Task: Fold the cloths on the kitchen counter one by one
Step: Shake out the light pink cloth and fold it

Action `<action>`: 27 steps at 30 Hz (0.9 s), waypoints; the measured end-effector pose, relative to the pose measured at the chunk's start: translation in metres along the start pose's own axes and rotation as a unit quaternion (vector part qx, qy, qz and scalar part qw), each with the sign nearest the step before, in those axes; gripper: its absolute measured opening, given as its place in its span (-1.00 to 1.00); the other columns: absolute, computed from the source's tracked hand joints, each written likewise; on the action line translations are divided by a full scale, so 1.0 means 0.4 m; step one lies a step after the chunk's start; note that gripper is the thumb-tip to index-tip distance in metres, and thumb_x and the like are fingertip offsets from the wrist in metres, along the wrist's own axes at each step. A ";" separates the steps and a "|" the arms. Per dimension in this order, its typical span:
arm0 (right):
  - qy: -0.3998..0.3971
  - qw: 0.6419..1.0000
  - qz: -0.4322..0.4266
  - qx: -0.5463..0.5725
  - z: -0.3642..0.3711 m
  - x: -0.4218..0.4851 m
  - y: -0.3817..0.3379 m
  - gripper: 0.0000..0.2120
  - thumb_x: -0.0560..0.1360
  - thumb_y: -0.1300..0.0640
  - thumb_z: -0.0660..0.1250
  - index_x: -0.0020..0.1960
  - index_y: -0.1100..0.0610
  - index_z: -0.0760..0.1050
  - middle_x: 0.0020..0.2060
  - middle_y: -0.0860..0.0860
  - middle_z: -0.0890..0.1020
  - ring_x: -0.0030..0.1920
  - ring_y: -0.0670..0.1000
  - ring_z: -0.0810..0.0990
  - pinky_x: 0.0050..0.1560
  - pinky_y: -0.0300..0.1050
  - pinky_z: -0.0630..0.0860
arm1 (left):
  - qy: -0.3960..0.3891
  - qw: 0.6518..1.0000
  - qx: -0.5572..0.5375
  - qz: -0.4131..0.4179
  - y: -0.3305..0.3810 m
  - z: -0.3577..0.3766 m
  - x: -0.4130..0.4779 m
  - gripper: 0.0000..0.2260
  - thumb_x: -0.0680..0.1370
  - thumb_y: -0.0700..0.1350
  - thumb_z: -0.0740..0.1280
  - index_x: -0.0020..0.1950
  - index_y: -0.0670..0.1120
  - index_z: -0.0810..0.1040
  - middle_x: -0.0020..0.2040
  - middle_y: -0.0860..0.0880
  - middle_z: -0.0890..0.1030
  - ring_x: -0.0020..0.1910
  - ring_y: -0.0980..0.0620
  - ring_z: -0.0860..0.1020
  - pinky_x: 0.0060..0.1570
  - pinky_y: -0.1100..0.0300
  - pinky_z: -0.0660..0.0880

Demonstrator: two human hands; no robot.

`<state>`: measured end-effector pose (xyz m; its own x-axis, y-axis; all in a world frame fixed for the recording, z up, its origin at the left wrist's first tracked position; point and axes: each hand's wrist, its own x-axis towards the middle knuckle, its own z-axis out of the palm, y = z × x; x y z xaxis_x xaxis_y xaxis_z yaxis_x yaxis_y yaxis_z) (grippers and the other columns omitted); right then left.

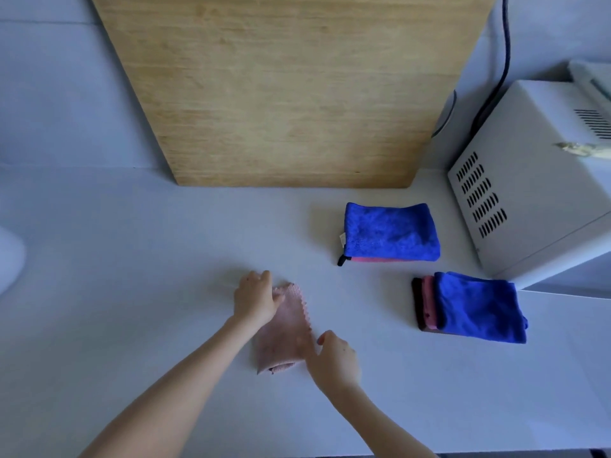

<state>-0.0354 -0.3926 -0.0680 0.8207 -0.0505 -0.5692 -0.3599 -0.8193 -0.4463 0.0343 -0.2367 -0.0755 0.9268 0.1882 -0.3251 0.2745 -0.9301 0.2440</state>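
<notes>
Wide bare surface (132, 246) lies open left of the microwave (529, 193), back to the wooden panel (281, 94). The pink cloth (284, 338), folded into a narrow strip with a zigzag edge, lies well left of the microwave. The left hand (254, 300) presses flat on its far end. The right hand (334, 357) lays straight, blurred fingers on its near right edge. A folded blue cloth (390, 231) and a blue-topped stack (479, 309) sit close beside the microwave

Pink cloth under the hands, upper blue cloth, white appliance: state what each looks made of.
Pink cloth: thin woven fabric, matt; a ribbed texture and zigzag-cut edge show. Upper blue cloth: probably plush microfibre or terry; fuzzy pile, sewn tag. White appliance: likely painted sheet metal, smooth with punched vent slots; could be plastic.
</notes>
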 end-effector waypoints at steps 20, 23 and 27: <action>0.195 0.901 -0.057 0.383 -0.513 0.097 0.157 -0.86 0.48 0.14 0.36 0.03 0.09 0.52 -0.31 0.03 0.66 -0.32 -0.10 0.61 -0.15 -0.14 0.55 | -0.163 0.860 -0.479 0.058 0.372 -0.151 0.014 -0.82 0.57 -0.25 0.22 -0.18 0.00 0.43 -0.31 0.05 0.44 -0.42 0.19 0.37 -0.44 0.32 0.28; 0.229 0.892 -0.043 0.386 -0.567 0.109 0.239 -0.84 0.47 0.16 0.38 0.05 0.09 0.53 -0.30 -0.02 0.65 -0.35 -0.14 0.58 -0.31 -0.33 0.49 | -0.211 0.844 -0.492 0.042 0.463 -0.135 0.013 -0.88 0.56 -0.24 0.23 -0.04 -0.03 0.47 -0.26 0.01 0.47 -0.34 0.11 0.38 -0.39 0.29 0.30; 0.299 0.895 -0.013 0.332 -0.614 0.120 0.355 -0.90 0.45 0.16 0.37 -0.03 0.08 0.57 -0.40 -0.04 0.60 -0.47 -0.18 0.49 -0.47 -0.33 0.42 | -0.280 0.825 -0.490 0.024 0.580 -0.068 -0.017 -0.84 0.55 -0.31 0.20 -0.04 -0.06 0.46 -0.19 -0.01 0.52 -0.27 0.05 0.47 -0.46 0.28 0.43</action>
<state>0.0618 -0.6514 0.0109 0.8520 -0.4949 -0.1705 -0.3591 -0.3156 -0.8784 0.0986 -0.4451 0.0083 0.7537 -0.2725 -0.5981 0.5711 -0.1788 0.8012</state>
